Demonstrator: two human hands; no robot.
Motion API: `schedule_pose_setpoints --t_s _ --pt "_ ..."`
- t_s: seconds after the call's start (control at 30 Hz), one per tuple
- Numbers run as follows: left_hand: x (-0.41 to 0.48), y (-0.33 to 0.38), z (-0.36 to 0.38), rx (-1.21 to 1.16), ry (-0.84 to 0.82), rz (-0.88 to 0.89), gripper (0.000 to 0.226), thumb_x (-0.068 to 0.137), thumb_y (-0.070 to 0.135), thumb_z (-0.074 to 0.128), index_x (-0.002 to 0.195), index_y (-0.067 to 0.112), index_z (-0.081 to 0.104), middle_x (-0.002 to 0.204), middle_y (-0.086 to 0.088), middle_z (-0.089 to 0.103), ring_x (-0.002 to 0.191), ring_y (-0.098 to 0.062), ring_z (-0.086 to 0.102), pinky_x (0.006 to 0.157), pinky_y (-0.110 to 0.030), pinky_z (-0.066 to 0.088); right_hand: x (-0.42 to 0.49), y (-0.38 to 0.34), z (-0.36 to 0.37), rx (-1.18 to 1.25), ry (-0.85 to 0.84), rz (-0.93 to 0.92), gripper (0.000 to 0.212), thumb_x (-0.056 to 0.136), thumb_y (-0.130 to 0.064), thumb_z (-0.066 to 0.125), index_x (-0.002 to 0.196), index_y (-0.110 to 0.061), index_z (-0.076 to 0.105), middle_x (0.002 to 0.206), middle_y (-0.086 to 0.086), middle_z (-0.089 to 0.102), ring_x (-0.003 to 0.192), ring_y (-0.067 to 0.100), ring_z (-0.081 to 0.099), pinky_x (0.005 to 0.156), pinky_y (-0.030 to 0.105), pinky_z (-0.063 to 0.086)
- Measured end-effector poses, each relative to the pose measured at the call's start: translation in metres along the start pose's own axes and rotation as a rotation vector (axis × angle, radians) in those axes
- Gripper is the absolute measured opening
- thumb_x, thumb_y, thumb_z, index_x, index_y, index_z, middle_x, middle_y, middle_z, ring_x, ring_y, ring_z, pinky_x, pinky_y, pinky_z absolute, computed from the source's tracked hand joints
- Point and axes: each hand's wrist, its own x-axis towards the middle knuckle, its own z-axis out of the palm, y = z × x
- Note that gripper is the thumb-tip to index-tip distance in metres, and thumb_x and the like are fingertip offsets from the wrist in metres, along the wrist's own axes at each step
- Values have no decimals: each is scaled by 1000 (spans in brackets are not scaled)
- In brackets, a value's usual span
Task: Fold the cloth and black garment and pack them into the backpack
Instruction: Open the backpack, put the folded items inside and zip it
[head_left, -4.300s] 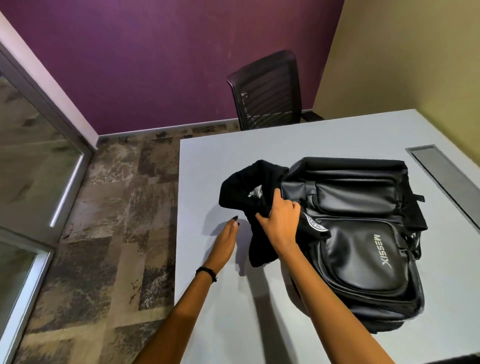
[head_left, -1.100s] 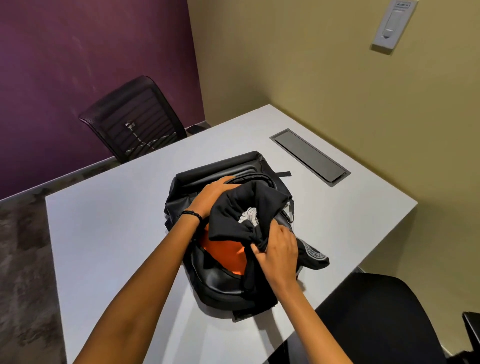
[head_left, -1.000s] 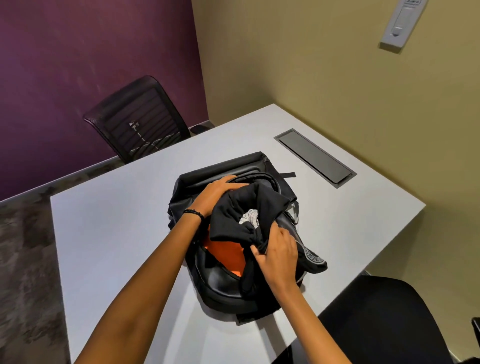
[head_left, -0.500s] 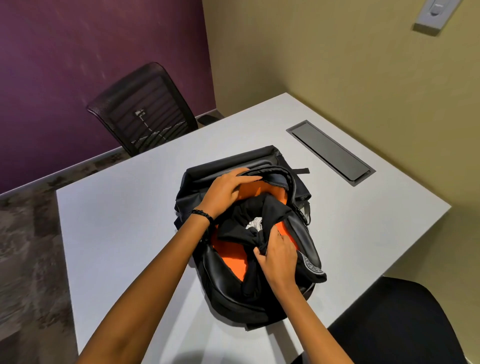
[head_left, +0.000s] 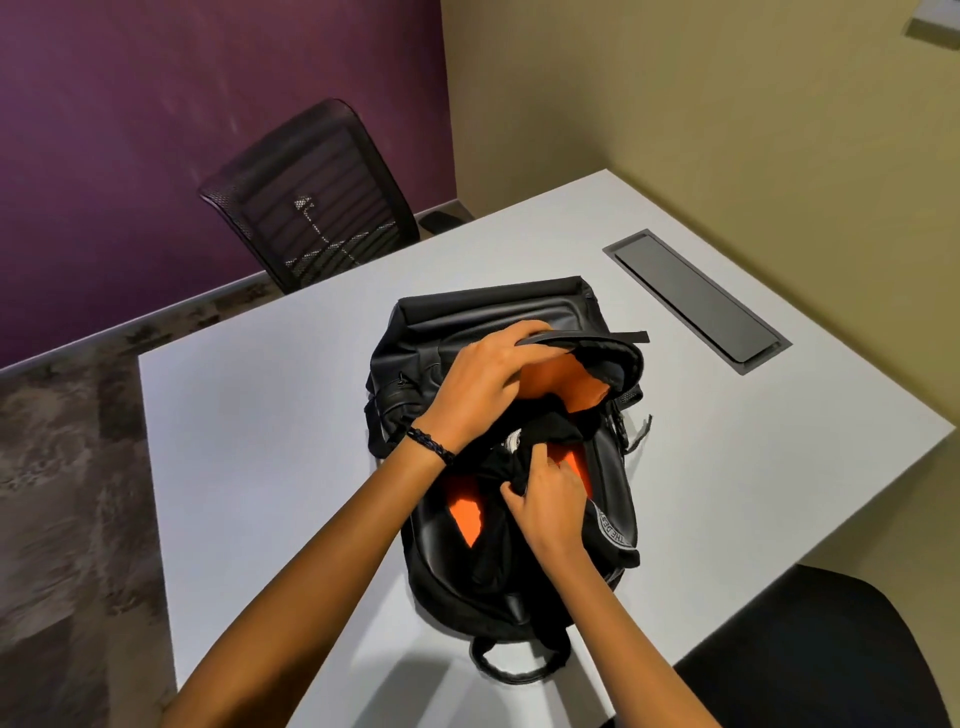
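Your left hand (head_left: 483, 384) curls round the upper rim of the black leather-look backpack (head_left: 519, 587), holding its orange-lined mouth wide where it lies on the white table (head_left: 260, 441). Your right hand (head_left: 550, 499) pinches the bunched black fabric garment (head_left: 543, 431), which sits partly inside the opening, a lettered band draped over the near edge. Packing looks well along but unfinished: tuck that in. Whether the cloth is inside, I cannot tell.
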Motion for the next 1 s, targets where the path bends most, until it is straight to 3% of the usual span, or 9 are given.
schedule_pose_setpoints --t_s 0.1,0.23,0.3,0.47,0.67,0.77,0.87,0.93,1.0 --pt "4 11 -5 -41 39 -1 60 67 -9 38 114 16 68 130 -7 58 114 -29 59 76 -44 54 6 0 0 -13 10 -19 70 46 -36 90 99 -3 58 48 3 54 45 23 52 42 29 40" --pt "15 24 -14 -164 138 -50 59 66 -11 39 112 11 69 127 -5 60 117 -23 57 91 -40 51 17 -8 -7 -79 7 -5 68 44 -40 89 93 -4 61 43 2 52 43 22 52 43 27 39" --pt "21 30 -19 -251 229 -110 59 65 -13 39 111 8 69 124 -4 63 117 -19 57 96 -35 48 24 -13 -12 -66 -7 -8 69 54 -39 86 104 0 59 47 6 55 48 26 54 48 29 39" --pt "32 32 -30 -398 384 -228 54 69 -19 41 110 4 68 108 12 59 105 4 52 95 -18 47 43 -26 -20 -28 -35 -8 67 84 -41 61 133 -3 36 84 13 68 86 32 61 76 37 42" --pt "22 7 -25 -407 349 -300 52 74 -18 43 114 6 67 111 8 59 110 0 53 98 -20 46 40 -17 -5 -110 -135 -5 63 77 -37 70 126 -5 44 81 13 69 83 32 61 70 34 40" --pt "16 -3 -16 -436 349 -364 44 81 -14 48 114 8 66 112 8 60 108 5 50 98 -12 43 35 -3 5 -108 -204 34 63 78 -41 68 125 -6 44 101 15 66 100 34 59 80 37 42" --pt "13 -9 -5 -446 338 -375 40 83 -10 52 115 10 66 117 -1 65 111 -2 54 100 -16 43 27 9 7 -164 -277 81 76 81 -59 55 134 -6 38 120 15 59 108 34 55 86 39 42" --pt "14 -12 -1 -457 332 -375 40 83 -10 52 115 10 66 117 -2 66 112 -2 54 101 -17 43 19 17 4 -117 -206 112 77 82 -61 51 130 -1 46 114 20 62 100 37 59 82 41 45" --pt "16 -15 -1 -453 329 -376 42 83 -10 51 116 11 66 117 -1 66 111 -1 54 101 -18 43 11 28 0 -38 -57 115 63 86 -53 51 118 2 55 101 21 65 91 39 62 76 42 48"
